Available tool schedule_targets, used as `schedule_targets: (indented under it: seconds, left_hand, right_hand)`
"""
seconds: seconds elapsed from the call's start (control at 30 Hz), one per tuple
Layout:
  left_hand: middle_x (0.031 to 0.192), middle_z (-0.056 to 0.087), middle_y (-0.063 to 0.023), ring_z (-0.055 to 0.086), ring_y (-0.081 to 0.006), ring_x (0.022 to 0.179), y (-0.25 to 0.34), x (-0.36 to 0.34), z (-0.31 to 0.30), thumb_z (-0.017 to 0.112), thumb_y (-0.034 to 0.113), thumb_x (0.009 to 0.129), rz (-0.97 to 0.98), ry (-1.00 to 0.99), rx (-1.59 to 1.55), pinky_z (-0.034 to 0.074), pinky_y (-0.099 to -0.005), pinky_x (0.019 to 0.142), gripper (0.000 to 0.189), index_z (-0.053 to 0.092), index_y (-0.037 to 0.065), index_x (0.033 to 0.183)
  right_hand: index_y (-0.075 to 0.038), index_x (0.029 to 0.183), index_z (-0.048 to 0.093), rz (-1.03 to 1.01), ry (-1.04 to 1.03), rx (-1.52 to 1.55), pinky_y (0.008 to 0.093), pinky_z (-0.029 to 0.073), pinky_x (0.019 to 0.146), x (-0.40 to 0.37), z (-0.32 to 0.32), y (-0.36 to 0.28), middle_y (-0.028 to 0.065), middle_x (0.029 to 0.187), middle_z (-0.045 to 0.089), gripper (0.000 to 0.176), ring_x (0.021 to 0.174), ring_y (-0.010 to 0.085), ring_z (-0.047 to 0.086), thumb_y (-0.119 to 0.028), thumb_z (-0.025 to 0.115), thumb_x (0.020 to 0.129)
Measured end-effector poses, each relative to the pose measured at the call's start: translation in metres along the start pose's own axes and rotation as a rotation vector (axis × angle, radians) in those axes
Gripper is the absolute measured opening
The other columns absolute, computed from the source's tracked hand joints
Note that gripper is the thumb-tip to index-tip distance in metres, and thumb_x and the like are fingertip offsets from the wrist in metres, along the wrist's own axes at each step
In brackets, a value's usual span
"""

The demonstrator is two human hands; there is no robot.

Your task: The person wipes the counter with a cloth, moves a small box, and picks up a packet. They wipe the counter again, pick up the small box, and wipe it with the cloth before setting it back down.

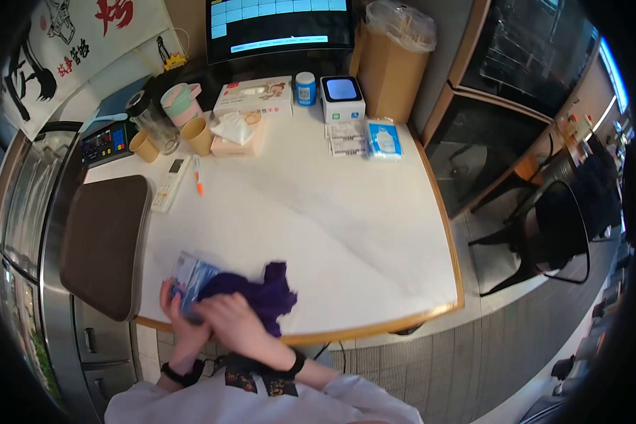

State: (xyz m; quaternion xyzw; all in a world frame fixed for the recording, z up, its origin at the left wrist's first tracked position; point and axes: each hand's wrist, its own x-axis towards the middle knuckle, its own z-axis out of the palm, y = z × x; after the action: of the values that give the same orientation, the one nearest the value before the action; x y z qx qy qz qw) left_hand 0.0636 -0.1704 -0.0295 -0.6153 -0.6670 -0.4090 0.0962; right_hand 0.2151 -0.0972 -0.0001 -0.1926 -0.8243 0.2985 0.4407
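Note:
Near the front left of the table, my left hand (178, 305) is closed around a small blue-and-white packet (189, 274), thumb and fingers along its sides. A crumpled dark purple cloth (270, 295) lies against the packet and spreads to the right over the tabletop. My right hand (227, 316) is closed on this cloth, pressing it at the packet's near right side. Its fingertips are partly hidden in the folds. The packet's lower part is covered by my hands and the cloth.
Brown trays (106, 247) lie at the table's left edge. Behind are a remote control (171, 185), an orange-tipped pen (198, 177), paper cups (196, 136), a tissue box (240, 145), a blue-and-white pack (384, 140) and a screen (279, 28). A black chair (544, 233) stands right.

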Motion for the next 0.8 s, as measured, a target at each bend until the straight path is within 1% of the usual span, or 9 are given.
schedule_targets:
  seconds: [0.03,0.17,0.2,0.3,0.33,0.57,0.67,0.77,0.8]
  left_hand:
    - [0.139,0.022,-0.0232,0.027,-0.0401,0.128,-0.004,-0.001,0.0,0.07,0.014,0.071,0.037,0.01,0.037,0.029,-0.0503,0.102,0.074,0.028,0.017,0.133]
    - [0.137,0.028,-0.0203,0.031,-0.0405,0.126,-0.018,-0.01,-0.004,0.057,0.023,0.085,0.092,0.001,0.177,0.028,-0.0513,0.103,0.048,0.034,0.018,0.127]
    - [0.136,0.029,-0.0196,0.032,-0.0365,0.126,-0.013,-0.008,-0.005,0.057,0.02,0.086,0.092,-0.021,0.181,0.028,-0.0484,0.104,0.051,0.031,0.018,0.13]
    - [0.136,0.03,-0.0196,0.033,-0.0371,0.126,-0.007,-0.014,-0.007,0.057,0.021,0.086,0.082,-0.056,0.238,0.028,-0.049,0.103,0.05,0.031,0.018,0.129]
    - [0.136,0.031,-0.0196,0.033,-0.0373,0.125,-0.006,-0.014,-0.006,0.057,0.022,0.086,0.08,-0.063,0.25,0.028,-0.0492,0.103,0.049,0.032,0.018,0.129]
    - [0.135,0.033,-0.0195,0.034,-0.0385,0.124,-0.004,-0.019,-0.005,0.056,0.024,0.086,0.075,-0.085,0.307,0.029,-0.0506,0.102,0.047,0.034,0.018,0.127]
    - [0.134,0.034,-0.0194,0.034,-0.039,0.124,-0.005,-0.021,-0.009,0.056,0.025,0.086,0.086,-0.072,0.308,0.029,-0.0512,0.101,0.046,0.035,0.018,0.126]
    - [0.134,0.035,-0.0194,0.035,-0.0396,0.123,-0.009,-0.023,-0.01,0.055,0.026,0.086,0.088,-0.043,0.299,0.029,-0.0518,0.101,0.045,0.035,0.018,0.125]
    - [0.133,0.035,-0.0194,0.035,-0.0397,0.123,-0.011,-0.023,-0.008,0.055,0.026,0.086,0.086,-0.038,0.291,0.029,-0.052,0.101,0.044,0.036,0.018,0.125]
  right_hand:
    - [-0.007,0.12,0.052,-0.009,-0.056,-0.066,0.0361,0.041,0.077,-0.006,0.006,0.002,0.0064,0.109,0.057,0.054,0.099,0.0212,0.055,-0.007,0.057,0.066]
    - [-0.009,0.132,0.044,-0.062,-0.113,0.083,0.0362,0.042,0.081,-0.019,0.013,0.005,0.0081,0.122,0.052,0.063,0.107,0.0209,0.052,-0.013,0.054,0.069]
    - [-0.01,0.133,0.043,-0.067,-0.076,0.137,0.036,0.042,0.083,-0.024,0.019,0.007,0.0077,0.125,0.05,0.065,0.109,0.0211,0.051,-0.015,0.053,0.069]
    - [-0.006,0.13,0.044,-0.013,-0.008,0.128,0.0333,0.041,0.088,-0.03,0.028,-0.002,0.0084,0.126,0.05,0.055,0.111,0.0199,0.05,-0.017,0.048,0.077]
    - [-0.007,0.134,0.04,-0.034,-0.039,0.031,0.0331,0.04,0.09,-0.037,0.034,-0.003,0.0084,0.128,0.048,0.056,0.114,0.0198,0.048,-0.017,0.047,0.079]
    - [-0.007,0.136,0.037,0.028,-0.029,0.204,0.0347,0.039,0.093,-0.074,0.102,-0.014,0.0083,0.131,0.046,0.058,0.116,0.0214,0.047,-0.018,0.046,0.08]
    - [-0.007,0.137,0.034,0.026,-0.173,0.195,0.0366,0.039,0.094,-0.038,0.027,0.001,0.0094,0.134,0.043,0.061,0.117,0.0247,0.047,-0.016,0.049,0.079]
    - [-0.005,0.132,0.044,0.024,-0.135,0.259,0.0333,0.043,0.088,-0.022,0.009,0.005,0.0091,0.121,0.053,0.058,0.108,0.0216,0.052,-0.009,0.054,0.076]
    - [-0.002,0.131,0.044,0.053,-0.162,0.278,0.0353,0.043,0.09,-0.02,0.005,0.002,0.0112,0.123,0.052,0.058,0.109,0.0246,0.052,-0.004,0.057,0.075]
